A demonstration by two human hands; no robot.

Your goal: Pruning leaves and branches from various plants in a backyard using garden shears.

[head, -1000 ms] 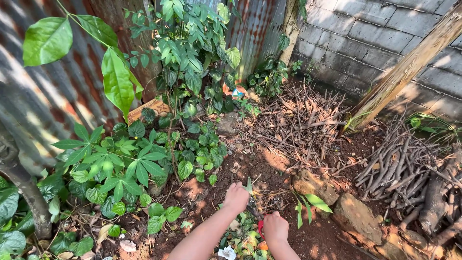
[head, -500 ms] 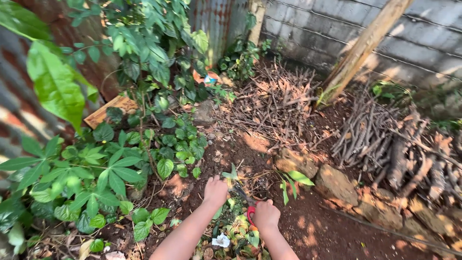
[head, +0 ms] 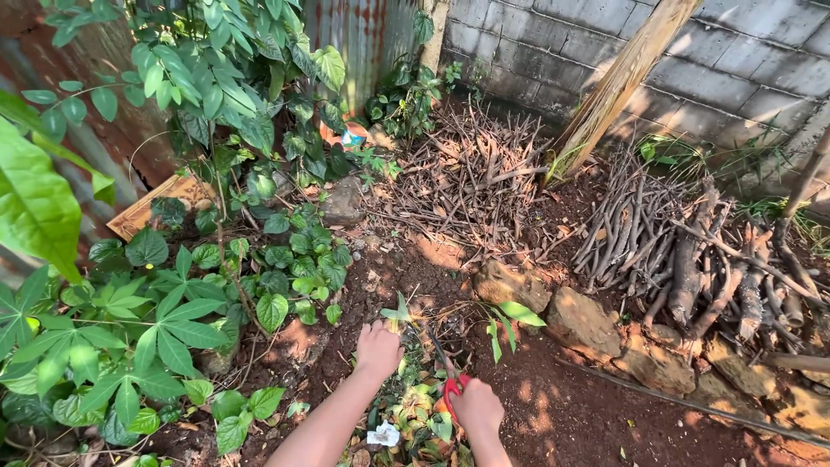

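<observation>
The left hand (head: 378,350) is closed around a small green shoot (head: 399,313) that stands up from the red soil (head: 553,406), pinching it low, just under its leaves. The right hand (head: 476,408) is clenched on the red handles of a pair of scissors (head: 448,380), whose dark blades reach forward toward the base of that shoot (whether the blades are parted or closed is too small to tell). To cut well here, I judge that the left hand should keep the stem taut and tilted slightly away, so the blades meet it squarely close to the ground and well below the fingers. Thin twigs lie across the soil just beside the stem and could foul the blades; nudging them aside looks wise. Stones (head: 584,324) sit just to the right, a stick pile (head: 471,177) lies beyond, and leafy plants (head: 164,320) crowd the left side.
</observation>
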